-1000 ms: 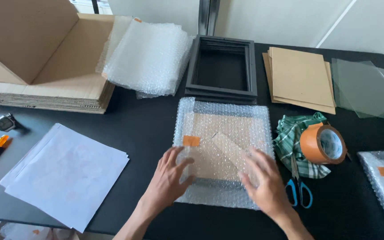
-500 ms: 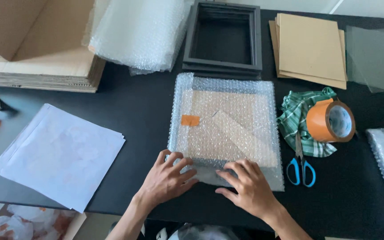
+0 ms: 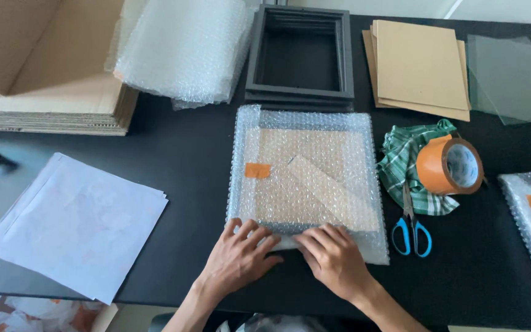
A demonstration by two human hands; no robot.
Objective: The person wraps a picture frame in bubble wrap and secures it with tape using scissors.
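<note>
A flat brown board wrapped in bubble wrap (image 3: 308, 172) lies in the middle of the black table (image 3: 185, 141), with a strip of orange tape (image 3: 257, 170) on its left side. My left hand (image 3: 239, 257) and my right hand (image 3: 333, 257) both press flat on the near edge of the wrap, fingers spread and pointing toward each other. Neither hand grips anything.
Scissors with blue handles (image 3: 412, 224), an orange tape roll (image 3: 448, 165) and a green checked cloth (image 3: 408, 161) lie to the right. Black frames (image 3: 300, 55), brown boards (image 3: 419, 67), glass (image 3: 514, 77), bubble wrap sheets (image 3: 185, 49) and cardboard (image 3: 44, 61) sit behind. White paper (image 3: 78, 224) lies left.
Both hands have slid back from the middle of the wrapped board to its near edge. The view has tilted down and moved closer.
</note>
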